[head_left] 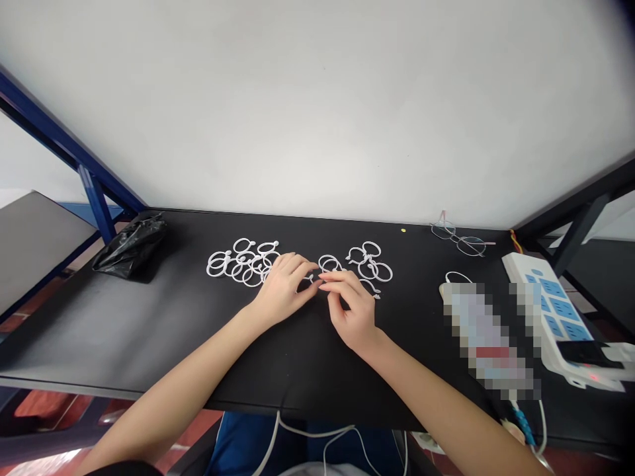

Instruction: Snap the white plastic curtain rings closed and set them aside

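Both my hands rest on a black table (149,330), fingertips meeting over a small white plastic ring (310,283) that is mostly hidden between them. My left hand (282,287) has its fingers curled and pinched at the ring's left side. My right hand (350,307) pinches the same ring from the right, index finger stretched toward the left hand. A pile of several white rings (243,261) lies just left of my left hand. A second group of several white rings (370,261) lies behind my right hand.
A crumpled black plastic bag (131,244) sits at the table's far left. Wire-framed glasses (461,239) lie at the back right. A white and blue power strip (555,311) and a blurred-out object (489,344) occupy the right. White cables (317,436) hang below the front edge.
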Tool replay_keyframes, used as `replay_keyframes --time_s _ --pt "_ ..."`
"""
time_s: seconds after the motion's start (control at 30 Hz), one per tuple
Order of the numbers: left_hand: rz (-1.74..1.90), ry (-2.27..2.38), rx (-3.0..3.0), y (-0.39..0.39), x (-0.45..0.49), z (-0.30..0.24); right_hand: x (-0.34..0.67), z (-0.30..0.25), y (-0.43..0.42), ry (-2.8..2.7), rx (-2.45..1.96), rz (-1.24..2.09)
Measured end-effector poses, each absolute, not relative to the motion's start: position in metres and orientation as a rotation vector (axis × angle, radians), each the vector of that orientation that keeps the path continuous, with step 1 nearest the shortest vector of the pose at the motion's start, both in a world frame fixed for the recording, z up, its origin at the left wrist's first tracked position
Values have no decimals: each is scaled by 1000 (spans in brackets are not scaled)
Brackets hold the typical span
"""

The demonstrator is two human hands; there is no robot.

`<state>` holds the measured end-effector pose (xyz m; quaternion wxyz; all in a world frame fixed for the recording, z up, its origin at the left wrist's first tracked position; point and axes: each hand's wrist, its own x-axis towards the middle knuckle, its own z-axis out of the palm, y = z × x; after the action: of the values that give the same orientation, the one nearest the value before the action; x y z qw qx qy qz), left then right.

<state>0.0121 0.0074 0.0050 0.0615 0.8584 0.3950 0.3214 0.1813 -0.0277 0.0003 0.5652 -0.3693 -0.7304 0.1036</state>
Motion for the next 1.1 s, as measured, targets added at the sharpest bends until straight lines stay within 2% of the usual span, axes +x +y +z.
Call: replay_keyframes --time_s 0.2,0.73,1.1 --pt "950 934 2596 -6 21 4 177 -2 -35 -1758 -697 394" --pt "1061 839 2541 -2 19 1 176 -1 -35 -1742 -633 441" --pt "972 924 1672 -3 19 17 179 3 -31 -1662 -735 291"
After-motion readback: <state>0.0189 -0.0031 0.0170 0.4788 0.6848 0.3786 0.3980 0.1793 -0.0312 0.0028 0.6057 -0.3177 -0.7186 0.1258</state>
